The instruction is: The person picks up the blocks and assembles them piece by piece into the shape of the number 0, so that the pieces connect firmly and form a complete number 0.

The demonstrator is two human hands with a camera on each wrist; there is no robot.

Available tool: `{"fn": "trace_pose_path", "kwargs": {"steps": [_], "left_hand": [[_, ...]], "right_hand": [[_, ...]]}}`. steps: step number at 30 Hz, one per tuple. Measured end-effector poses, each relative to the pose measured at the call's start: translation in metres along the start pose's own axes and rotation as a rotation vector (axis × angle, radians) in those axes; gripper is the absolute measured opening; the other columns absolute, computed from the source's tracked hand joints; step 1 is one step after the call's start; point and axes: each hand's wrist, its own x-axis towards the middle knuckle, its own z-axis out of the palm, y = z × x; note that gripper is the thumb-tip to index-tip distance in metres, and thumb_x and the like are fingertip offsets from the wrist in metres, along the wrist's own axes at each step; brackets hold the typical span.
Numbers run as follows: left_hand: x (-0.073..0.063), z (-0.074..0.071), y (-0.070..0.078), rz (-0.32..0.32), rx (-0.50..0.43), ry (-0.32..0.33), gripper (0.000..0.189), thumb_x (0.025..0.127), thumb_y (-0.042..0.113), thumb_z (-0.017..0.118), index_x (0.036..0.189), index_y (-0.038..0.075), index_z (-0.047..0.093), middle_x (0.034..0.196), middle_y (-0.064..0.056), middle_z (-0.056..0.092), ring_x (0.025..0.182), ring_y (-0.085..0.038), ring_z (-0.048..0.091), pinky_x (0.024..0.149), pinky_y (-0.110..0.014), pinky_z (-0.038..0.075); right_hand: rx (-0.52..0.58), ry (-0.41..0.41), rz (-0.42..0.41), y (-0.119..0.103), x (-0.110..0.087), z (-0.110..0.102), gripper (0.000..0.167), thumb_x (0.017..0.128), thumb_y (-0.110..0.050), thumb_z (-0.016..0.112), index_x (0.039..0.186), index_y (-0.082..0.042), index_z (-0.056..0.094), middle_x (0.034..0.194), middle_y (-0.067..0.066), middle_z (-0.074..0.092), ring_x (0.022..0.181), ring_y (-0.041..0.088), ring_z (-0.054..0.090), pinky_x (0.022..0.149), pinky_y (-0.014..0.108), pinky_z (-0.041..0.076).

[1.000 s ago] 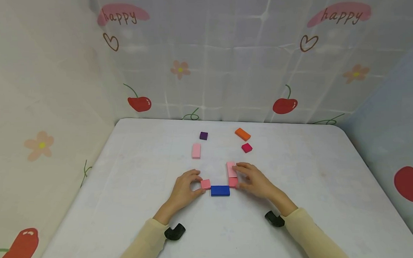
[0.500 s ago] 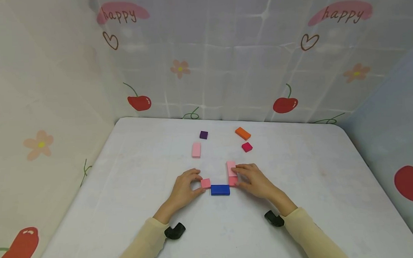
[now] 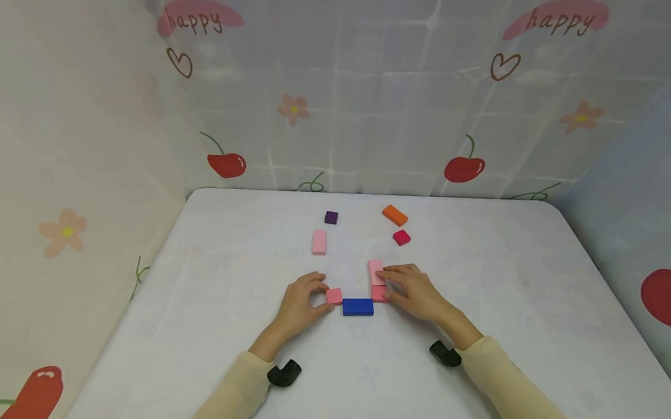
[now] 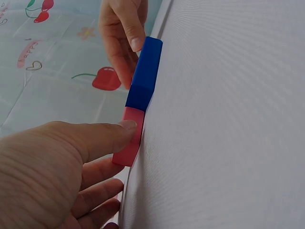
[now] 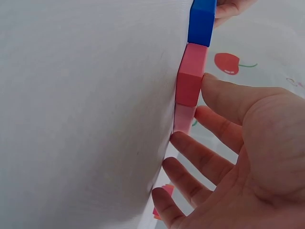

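In the head view a blue block (image 3: 358,307) lies flat between two small pink blocks. My left hand (image 3: 296,304) pinches the left pink block (image 3: 334,296) between thumb and index finger; its end meets the blue block in the left wrist view. On the blue block's right sits the other pink block (image 3: 378,293), with a light pink block (image 3: 375,272) in line behind it. My right hand (image 3: 418,293) touches this pair from the right: the thumb is at the pink block and the index finger at the light pink one. Its other fingers are spread in the right wrist view.
Farther back on the white table (image 3: 216,287) lie another light pink block (image 3: 319,242), a dark purple block (image 3: 331,217), an orange block (image 3: 395,215) and a red block (image 3: 401,237). A patterned curtain (image 3: 353,79) hangs behind the table's far edge.
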Motion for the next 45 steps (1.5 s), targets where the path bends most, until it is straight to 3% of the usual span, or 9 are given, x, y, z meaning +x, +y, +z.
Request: {"fn": "trace_pose_path", "kwargs": {"steps": [11, 15, 20, 24, 32, 38, 45], "left_hand": [[0.001, 0.000, 0.002, -0.031, -0.011, -0.017, 0.029, 0.075, 0.014, 0.083, 0.100, 0.004, 0.070, 0.126, -0.014, 0.064, 0.129, -0.035, 0.052, 0.107, -0.060, 0.036], [0.001, -0.004, 0.004, -0.049, -0.064, -0.038, 0.033, 0.076, 0.014, 0.083, 0.103, 0.003, 0.070, 0.127, -0.015, 0.064, 0.129, -0.035, 0.052, 0.109, -0.057, 0.037], [0.008, -0.015, 0.005, -0.127, -0.156, -0.084, 0.038, 0.080, 0.012, 0.080, 0.114, 0.002, 0.067, 0.133, -0.013, 0.061, 0.128, -0.031, 0.054, 0.108, -0.049, 0.042], [0.024, -0.027, -0.002, -0.179, -0.179, -0.055, 0.042, 0.084, 0.014, 0.077, 0.123, 0.003, 0.063, 0.135, -0.013, 0.059, 0.129, -0.031, 0.052, 0.107, -0.048, 0.044], [0.072, -0.042, -0.029, -0.236, -0.200, 0.024, 0.047, 0.091, 0.017, 0.070, 0.133, 0.004, 0.056, 0.139, -0.016, 0.054, 0.128, -0.033, 0.050, 0.107, -0.049, 0.043], [0.100, -0.037, -0.048, -0.248, -0.216, 0.006, 0.044, 0.093, 0.017, 0.066, 0.135, 0.006, 0.056, 0.144, -0.016, 0.049, 0.136, -0.034, 0.043, 0.114, -0.048, 0.035], [0.115, -0.031, -0.052, -0.259, -0.207, -0.058, 0.041, 0.093, 0.014, 0.066, 0.133, 0.008, 0.058, 0.145, -0.014, 0.051, 0.142, -0.032, 0.038, 0.119, -0.047, 0.026]], "right_hand": [[-0.019, 0.000, 0.004, -0.002, -0.001, -0.002, 0.048, 0.089, -0.020, 0.071, 0.135, -0.013, 0.059, 0.136, 0.014, 0.058, 0.125, 0.034, 0.049, 0.097, 0.058, 0.043], [-0.030, 0.001, 0.003, -0.002, -0.001, -0.002, 0.048, 0.089, -0.021, 0.071, 0.135, -0.013, 0.059, 0.136, 0.014, 0.058, 0.125, 0.034, 0.049, 0.097, 0.058, 0.043], [-0.036, 0.010, -0.002, -0.001, -0.002, -0.002, 0.048, 0.089, -0.021, 0.071, 0.135, -0.013, 0.060, 0.136, 0.013, 0.058, 0.124, 0.034, 0.050, 0.096, 0.058, 0.044], [-0.034, 0.010, 0.002, 0.000, -0.002, -0.002, 0.048, 0.089, -0.021, 0.071, 0.135, -0.014, 0.060, 0.136, 0.013, 0.058, 0.125, 0.034, 0.049, 0.097, 0.058, 0.043], [-0.024, 0.002, 0.003, 0.002, -0.002, 0.000, 0.048, 0.089, -0.020, 0.070, 0.135, -0.014, 0.059, 0.136, 0.014, 0.058, 0.125, 0.034, 0.049, 0.097, 0.058, 0.043], [-0.015, -0.006, 0.017, 0.002, -0.002, 0.000, 0.048, 0.089, -0.022, 0.070, 0.136, -0.016, 0.059, 0.136, 0.013, 0.058, 0.125, 0.034, 0.048, 0.098, 0.057, 0.043], [-0.009, 0.002, 0.011, 0.003, -0.002, 0.000, 0.047, 0.090, -0.021, 0.070, 0.135, -0.016, 0.059, 0.136, 0.013, 0.058, 0.125, 0.033, 0.049, 0.098, 0.058, 0.042]]}}
